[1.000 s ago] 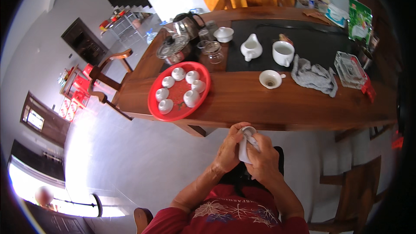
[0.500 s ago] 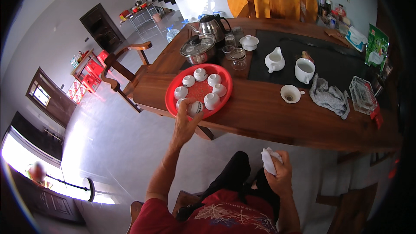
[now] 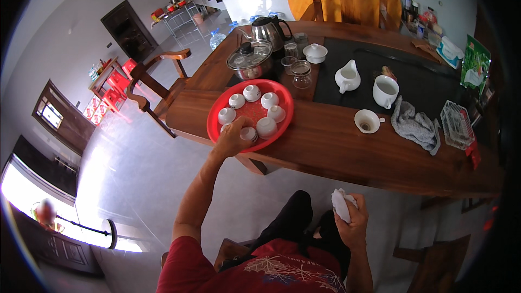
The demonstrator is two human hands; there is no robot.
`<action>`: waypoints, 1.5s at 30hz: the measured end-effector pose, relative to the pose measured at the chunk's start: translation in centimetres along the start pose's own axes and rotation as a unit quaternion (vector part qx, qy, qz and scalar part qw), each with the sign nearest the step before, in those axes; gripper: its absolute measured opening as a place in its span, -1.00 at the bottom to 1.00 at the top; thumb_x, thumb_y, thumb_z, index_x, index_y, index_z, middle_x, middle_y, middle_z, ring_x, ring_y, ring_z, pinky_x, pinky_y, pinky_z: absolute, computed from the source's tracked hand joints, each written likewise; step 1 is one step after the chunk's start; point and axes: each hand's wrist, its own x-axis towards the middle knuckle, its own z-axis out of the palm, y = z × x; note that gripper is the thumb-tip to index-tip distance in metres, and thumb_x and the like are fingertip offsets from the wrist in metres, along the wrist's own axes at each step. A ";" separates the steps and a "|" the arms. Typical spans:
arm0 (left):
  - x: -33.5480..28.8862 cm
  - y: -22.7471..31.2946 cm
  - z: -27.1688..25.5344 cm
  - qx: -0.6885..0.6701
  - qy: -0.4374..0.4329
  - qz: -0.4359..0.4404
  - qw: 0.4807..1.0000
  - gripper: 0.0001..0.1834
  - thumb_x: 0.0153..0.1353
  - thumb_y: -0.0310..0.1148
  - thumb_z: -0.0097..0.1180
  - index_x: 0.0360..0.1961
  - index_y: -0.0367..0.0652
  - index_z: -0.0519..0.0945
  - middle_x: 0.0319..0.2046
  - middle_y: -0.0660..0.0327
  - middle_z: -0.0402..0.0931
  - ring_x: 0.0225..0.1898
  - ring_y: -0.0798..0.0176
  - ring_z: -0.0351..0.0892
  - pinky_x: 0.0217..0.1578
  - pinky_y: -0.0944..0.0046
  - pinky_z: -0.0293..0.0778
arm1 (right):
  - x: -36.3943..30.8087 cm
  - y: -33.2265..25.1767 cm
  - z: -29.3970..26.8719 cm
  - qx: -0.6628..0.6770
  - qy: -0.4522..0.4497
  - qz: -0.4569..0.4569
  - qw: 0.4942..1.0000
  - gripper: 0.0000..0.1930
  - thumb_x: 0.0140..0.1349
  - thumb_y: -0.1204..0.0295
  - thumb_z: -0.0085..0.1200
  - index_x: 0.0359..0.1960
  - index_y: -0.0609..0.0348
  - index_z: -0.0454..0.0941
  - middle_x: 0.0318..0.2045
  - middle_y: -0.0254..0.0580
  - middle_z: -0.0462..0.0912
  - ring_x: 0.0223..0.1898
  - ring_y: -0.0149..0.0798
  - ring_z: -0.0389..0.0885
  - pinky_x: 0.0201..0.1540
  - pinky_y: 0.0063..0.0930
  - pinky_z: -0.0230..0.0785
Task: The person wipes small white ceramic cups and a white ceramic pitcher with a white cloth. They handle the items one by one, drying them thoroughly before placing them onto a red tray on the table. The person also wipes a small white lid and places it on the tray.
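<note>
My left hand (image 3: 233,139) is closed round a small white teacup (image 3: 249,134) at the near edge of a round red tray (image 3: 288,109). Several more white teacups stand upside down in a ring on the tray, among them one (image 3: 266,127) just right of the held cup. Part of another cup is hidden behind my fingers. Over my lap, below the table edge, my right hand (image 3: 353,220) grips a crumpled white cloth (image 3: 343,204).
A lidded steel pot (image 3: 249,61), a kettle (image 3: 267,33) and glass cups stand behind the tray. To the right are a white pitcher (image 3: 347,77), a mug (image 3: 385,91), a strainer cup (image 3: 367,122), a grey towel (image 3: 413,126) and a clear plastic box (image 3: 457,125).
My left hand has lowered the teacup, earlier held tilted above the tray's near edge, down among the other cups. My right hand still holds the cloth, slightly farther right and lower.
</note>
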 end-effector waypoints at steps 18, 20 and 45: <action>4.5 15.4 9.7 -0.079 0.023 0.163 0.983 -0.19 -0.14 -0.33 0.41 0.16 -0.25 0.28 0.02 0.02 0.37 0.05 0.09 0.39 0.03 0.19 0.36 | -0.2 1.9 -1.4 0.041 0.030 0.054 0.997 -0.61 -0.10 0.58 0.20 -0.13 0.25 0.57 -0.16 -0.11 0.42 -0.22 -0.13 0.52 -0.20 -0.38 0.41; 6.2 16.0 13.5 -0.156 0.011 0.196 0.968 -0.12 -0.13 -0.28 0.40 0.19 -0.34 0.21 0.07 -0.09 0.29 0.11 -0.05 0.31 0.12 0.11 0.28 | -0.4 2.2 -1.6 0.043 0.042 0.061 0.996 -0.61 -0.10 0.57 0.20 -0.13 0.25 0.57 -0.16 -0.10 0.42 -0.22 -0.12 0.52 -0.20 -0.38 0.41; -3.1 16.8 14.8 -0.646 -0.193 0.015 0.739 -0.42 0.22 -0.47 0.00 0.27 -0.17 0.17 -0.06 0.31 0.35 -0.08 0.40 0.35 -0.03 0.36 0.33 | 6.2 -2.8 -1.3 -0.001 0.168 -0.144 0.975 -0.62 -0.13 0.63 0.16 -0.16 0.26 0.55 -0.11 -0.01 0.45 -0.18 -0.03 0.50 -0.14 -0.30 0.40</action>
